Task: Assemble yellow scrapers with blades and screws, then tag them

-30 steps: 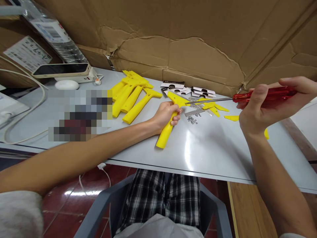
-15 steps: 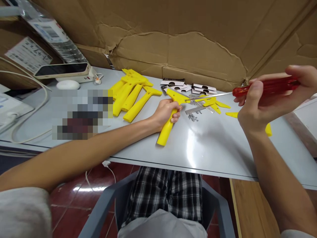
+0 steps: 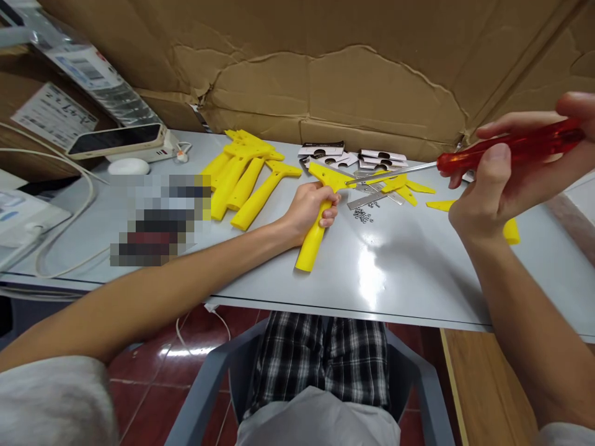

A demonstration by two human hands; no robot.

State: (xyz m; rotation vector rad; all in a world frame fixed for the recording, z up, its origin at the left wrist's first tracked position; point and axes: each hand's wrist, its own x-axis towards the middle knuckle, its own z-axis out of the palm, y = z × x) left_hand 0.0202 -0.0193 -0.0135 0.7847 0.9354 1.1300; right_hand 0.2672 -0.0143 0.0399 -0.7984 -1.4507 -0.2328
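Observation:
My left hand is closed around the neck of a yellow plastic scraper, whose wide head points away from me. In my right hand is a screwdriver with a red see-through handle. Its long metal shaft slopes down to the left, and the tip meets the right side of the scraper's head. Just right of that head lie metal blades, a small heap of screws and loose yellow plastic pieces.
Several yellow scrapers are piled to the left. Small black-and-white blade packs lie by the cardboard at the back. A phone, a white mouse-like object and cables are at the far left, beside a blurred patch.
My right hand and the screwdriver handle have shifted slightly to the right, while the tip stays on the scraper's head. The whole view has turned a little.

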